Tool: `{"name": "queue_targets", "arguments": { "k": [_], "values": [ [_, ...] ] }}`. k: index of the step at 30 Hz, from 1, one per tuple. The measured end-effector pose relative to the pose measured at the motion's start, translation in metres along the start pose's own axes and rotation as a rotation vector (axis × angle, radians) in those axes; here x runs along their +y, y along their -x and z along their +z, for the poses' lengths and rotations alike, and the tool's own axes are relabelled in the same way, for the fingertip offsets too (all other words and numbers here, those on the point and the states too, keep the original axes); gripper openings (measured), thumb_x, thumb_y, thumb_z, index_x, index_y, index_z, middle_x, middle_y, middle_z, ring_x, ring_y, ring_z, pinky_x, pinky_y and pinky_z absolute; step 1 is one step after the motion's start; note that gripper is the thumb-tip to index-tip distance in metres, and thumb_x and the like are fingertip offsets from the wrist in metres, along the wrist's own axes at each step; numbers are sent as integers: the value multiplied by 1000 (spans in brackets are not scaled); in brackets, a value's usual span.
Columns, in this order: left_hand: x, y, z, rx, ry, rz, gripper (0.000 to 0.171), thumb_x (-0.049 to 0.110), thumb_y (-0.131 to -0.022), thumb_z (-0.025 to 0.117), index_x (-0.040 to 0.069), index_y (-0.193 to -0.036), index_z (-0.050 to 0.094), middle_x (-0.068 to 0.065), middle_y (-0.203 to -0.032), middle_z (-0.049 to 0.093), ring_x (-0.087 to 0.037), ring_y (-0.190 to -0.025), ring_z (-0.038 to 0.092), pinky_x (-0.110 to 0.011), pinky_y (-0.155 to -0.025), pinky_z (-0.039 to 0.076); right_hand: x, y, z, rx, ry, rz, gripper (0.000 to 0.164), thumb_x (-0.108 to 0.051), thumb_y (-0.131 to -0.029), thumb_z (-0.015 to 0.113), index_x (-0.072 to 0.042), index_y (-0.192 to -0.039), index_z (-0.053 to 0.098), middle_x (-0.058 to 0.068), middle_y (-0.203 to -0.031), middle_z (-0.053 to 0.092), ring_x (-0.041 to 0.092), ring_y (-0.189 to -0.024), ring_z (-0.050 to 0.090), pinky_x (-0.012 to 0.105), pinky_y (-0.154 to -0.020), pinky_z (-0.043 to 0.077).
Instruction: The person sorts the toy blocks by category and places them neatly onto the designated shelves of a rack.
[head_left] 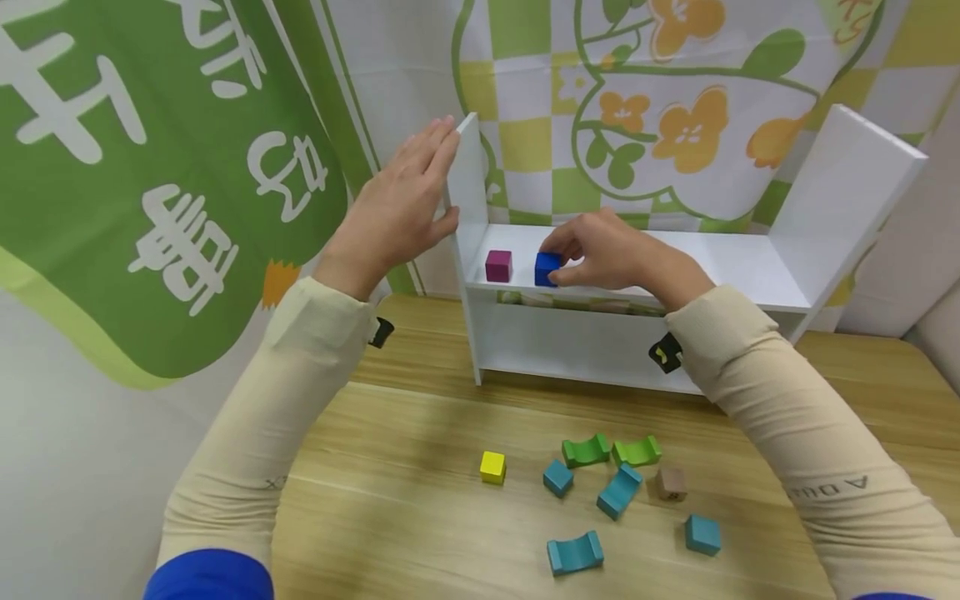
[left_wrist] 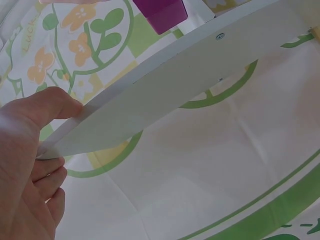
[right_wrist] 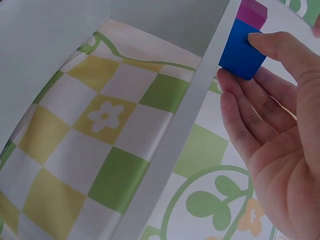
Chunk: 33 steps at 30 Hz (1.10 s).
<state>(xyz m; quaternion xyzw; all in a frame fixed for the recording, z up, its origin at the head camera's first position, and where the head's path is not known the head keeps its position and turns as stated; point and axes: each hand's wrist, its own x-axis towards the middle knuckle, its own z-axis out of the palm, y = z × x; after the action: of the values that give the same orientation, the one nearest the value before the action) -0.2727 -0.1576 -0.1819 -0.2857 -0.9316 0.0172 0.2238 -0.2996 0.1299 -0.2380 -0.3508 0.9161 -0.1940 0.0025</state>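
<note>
My right hand (head_left: 611,250) pinches a blue cube (head_left: 547,269) between thumb and fingers, low over the middle board of a white shelf (head_left: 738,262). In the right wrist view the thumb presses one face of the blue cube (right_wrist: 241,50), with fingertips beneath. A purple cube (head_left: 498,266) sits on the same board to its left. At the shelf's upper left my left hand (head_left: 397,204) holds the upright side panel (left_wrist: 165,80), thumb on its front edge and fingers along the other side.
On the wooden table lie a yellow cube (head_left: 492,467), teal cubes (head_left: 702,534), teal curved blocks (head_left: 575,552), green curved blocks (head_left: 586,451) and a brown wooden cube (head_left: 671,483). A patterned curtain (head_left: 525,142) hangs behind the shelf, and a green banner (head_left: 187,167) stands at left.
</note>
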Motion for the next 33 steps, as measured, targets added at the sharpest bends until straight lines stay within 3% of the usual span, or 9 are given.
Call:
{"name": "queue_targets", "arguments": {
  "k": [7, 17, 23, 27, 33],
  "values": [
    [1, 0, -1, -5, -3, -4, 80, 20, -105, 60, -4, -167, 15, -17, -178, 13, -32, -167, 13, -42, -139, 9, 0, 0, -1, -21, 11, 16, 37, -17, -96, 77, -2, -129, 74, 15, -120, 78, 29, -111, 77, 50, -104, 61],
    [2, -1, -1, 2, -4, 3, 80, 20, -104, 61, -4, -166, 17, -18, -178, 14, -33, -166, 14, -42, -139, 10, -16, 13, -11, 0, 158, -55, 52, -22, -97, 75, 2, -142, 63, 20, -136, 71, 37, -129, 66, 57, -115, 51],
    [2, -1, -1, -6, -2, -3, 80, 20, -104, 61, -4, -167, 16, -17, -178, 13, -32, -167, 14, -41, -139, 9, -28, 23, -17, 28, 197, -89, 50, -18, -98, 73, 1, -143, 62, 21, -137, 69, 39, -131, 64, 61, -120, 45],
    [1, 0, -1, -12, -1, -9, 80, 20, -105, 60, -4, -167, 16, -17, -178, 12, -32, -167, 13, -41, -139, 9, -35, 30, -12, 57, 186, -150, 46, -15, -96, 76, 1, -138, 67, 19, -136, 71, 35, -128, 66, 57, -117, 50],
    [0, 0, -1, -12, -11, -13, 80, 20, -105, 60, -4, -167, 16, -17, -178, 13, -32, -167, 14, -41, -139, 9, -45, 38, 9, 17, 142, -219, 45, -15, -95, 78, 1, -137, 68, 17, -133, 72, 32, -121, 71, 49, -106, 60]
  ]
}}
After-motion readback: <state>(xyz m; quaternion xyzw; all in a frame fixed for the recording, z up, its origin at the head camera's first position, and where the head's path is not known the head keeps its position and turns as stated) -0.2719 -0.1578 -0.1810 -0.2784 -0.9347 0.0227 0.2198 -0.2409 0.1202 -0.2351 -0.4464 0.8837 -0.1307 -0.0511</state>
